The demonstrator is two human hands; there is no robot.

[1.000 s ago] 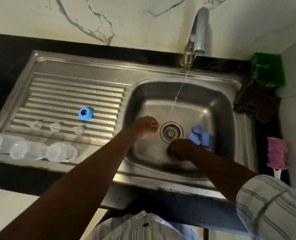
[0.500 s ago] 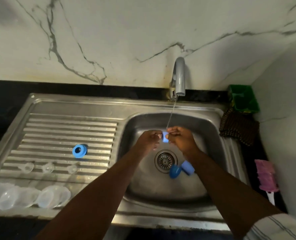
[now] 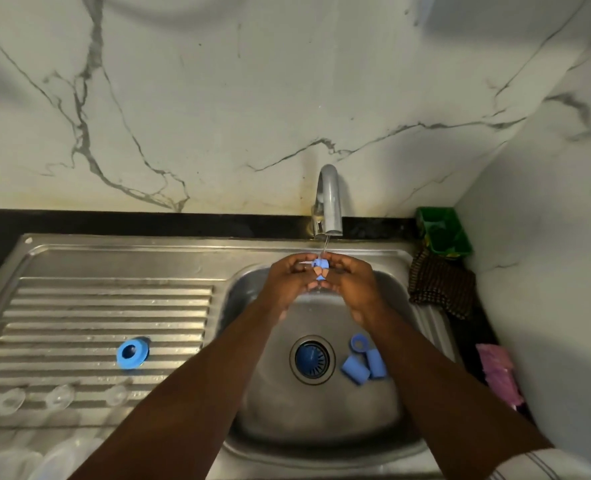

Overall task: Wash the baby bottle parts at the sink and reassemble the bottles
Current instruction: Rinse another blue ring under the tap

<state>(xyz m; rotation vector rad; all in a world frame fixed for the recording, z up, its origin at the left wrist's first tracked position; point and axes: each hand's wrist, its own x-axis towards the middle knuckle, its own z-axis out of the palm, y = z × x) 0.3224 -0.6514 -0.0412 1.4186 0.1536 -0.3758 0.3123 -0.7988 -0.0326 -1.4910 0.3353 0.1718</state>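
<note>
While both hands are meeting under the tap (image 3: 329, 202) in the upper middle of the head view, the left hand (image 3: 292, 275) and right hand (image 3: 347, 277) are pinching one small blue part (image 3: 320, 264) between their fingertips, right where the thin stream (image 3: 325, 244) is falling. Fingers are covering most of it, so I cannot tell which part it is.

Being small and wet, it is probably slippery. A loosened pinch could be sending it down into the basin (image 3: 321, 420) towards the drain (image 3: 312, 358) at centre. The strainer there looks slotted and would likely be stopping it, though the part would then need rinsing again.

Right of the drain, three more blue pieces (image 3: 356, 369) are lying close together just beside the right forearm, which could be knocking them about as it comes down.

Left of centre, a blue ring (image 3: 132, 352) is lying on the drainboard (image 3: 107, 306), with three clear teats (image 3: 58, 396) below it and blurred clear bottles (image 3: 27, 459) at the lower left. A careless left elbow could be sweeping these off the front edge.
</note>
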